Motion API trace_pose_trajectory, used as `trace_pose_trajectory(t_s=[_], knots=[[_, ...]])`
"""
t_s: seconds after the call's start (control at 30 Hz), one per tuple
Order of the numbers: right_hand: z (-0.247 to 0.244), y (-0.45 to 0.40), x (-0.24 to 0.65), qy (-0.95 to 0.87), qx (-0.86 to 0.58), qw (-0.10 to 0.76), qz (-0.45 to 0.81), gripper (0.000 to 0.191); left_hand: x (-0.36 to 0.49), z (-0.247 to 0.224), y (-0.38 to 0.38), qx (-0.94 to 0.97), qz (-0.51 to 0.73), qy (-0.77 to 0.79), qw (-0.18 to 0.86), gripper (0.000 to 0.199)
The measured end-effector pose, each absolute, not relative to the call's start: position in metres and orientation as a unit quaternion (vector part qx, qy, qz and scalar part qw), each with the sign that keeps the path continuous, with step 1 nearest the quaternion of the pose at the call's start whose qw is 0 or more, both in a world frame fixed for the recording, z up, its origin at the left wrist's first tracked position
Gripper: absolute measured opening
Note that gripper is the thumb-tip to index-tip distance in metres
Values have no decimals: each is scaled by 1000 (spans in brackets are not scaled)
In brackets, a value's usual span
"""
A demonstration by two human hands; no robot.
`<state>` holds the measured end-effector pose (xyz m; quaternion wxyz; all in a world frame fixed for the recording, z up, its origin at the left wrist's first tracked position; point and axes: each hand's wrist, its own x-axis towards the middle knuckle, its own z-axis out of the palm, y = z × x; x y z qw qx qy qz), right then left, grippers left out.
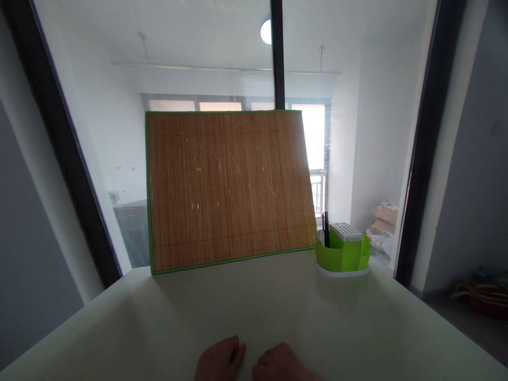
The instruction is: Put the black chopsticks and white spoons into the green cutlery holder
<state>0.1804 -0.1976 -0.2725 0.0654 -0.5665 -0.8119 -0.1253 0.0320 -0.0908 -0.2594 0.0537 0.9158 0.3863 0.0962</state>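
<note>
Left hand [219,361] loosely curled, thumb parted; right hand [280,362] folded closed. Nothing visible in either, no handling under way. Beyond them on the white tabletop [246,301], bamboo mat [230,190] leans upright beside the green utensil caddy [349,256]; touching either calls for a forward reach.

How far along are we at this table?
Looks done: the brown slatted mat stands upright on the white table, and dark utensils stand in the green holder beside it.
In hand: nothing visible; the left hand and right hand are at the near side, away from both.
Left: no half-finished step shows; I can't tell what remains.
</note>
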Motion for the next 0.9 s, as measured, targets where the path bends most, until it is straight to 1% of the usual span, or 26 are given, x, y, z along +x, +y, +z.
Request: trace_pose_trajectory(t_s=[0.43, 0.57, 0.63, 0.77, 0.9], knots=[[-276, -195, 180, -801, -587, 68, -96, 32, 31, -259, -91, 914, 102, 389, 57, 37], [-274, -198, 180, -799, -591, 65, -90, 28, 31, -258, -92, 912, 107, 391, 55, 37], [-272, -199, 180, -799, -592, 60, -88, 28, 31, -257, -93, 908, 114, 398, 71, 38], [-273, -198, 179, -792, -600, 66, -91, 32, 31, -256, -88, 891, 134, 413, 135, 40], [-279, -194, 179, -794, -598, 75, -86, 32, 49, -242, -80, 894, 178, 370, 179, 40]])
